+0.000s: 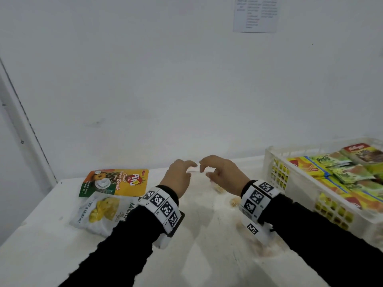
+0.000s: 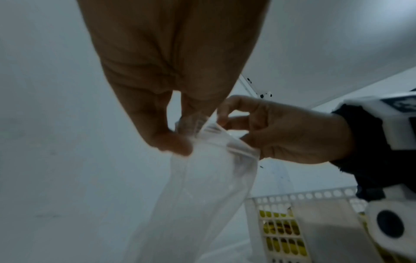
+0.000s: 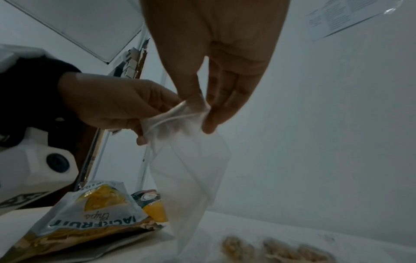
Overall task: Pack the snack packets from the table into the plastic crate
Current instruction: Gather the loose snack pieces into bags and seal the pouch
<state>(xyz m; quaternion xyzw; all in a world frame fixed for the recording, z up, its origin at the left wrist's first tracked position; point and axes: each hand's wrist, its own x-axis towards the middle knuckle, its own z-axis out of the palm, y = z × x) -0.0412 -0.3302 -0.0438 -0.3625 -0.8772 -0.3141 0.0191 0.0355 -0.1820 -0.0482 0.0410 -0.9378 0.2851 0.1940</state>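
A clear zip-top plastic bag [image 2: 202, 186] hangs above the table, empty as far as I can see. My left hand [image 1: 190, 168] pinches one side of its top edge and my right hand [image 1: 204, 168] pinches the other. In the left wrist view the left hand [image 2: 184, 129] has thumb and fingers on the zip strip. The right wrist view has the right hand [image 3: 201, 112] gripping the bag [image 3: 191, 169] at its mouth. A yellow pineapple biscuit packet [image 1: 116, 181] and a white jackfruit chips packet [image 1: 103, 212] lie on the table to the left. The white plastic crate [image 1: 275, 160] stands at the right.
The crate holds several yellow and green snack packets [image 1: 348, 172]. Loose pale snack pieces [image 1: 234, 201] lie on the white table [image 1: 41, 255] below my right hand, also in the right wrist view [image 3: 270, 249]. A white wall is close behind, with a printed sheet [image 1: 256, 14] on it.
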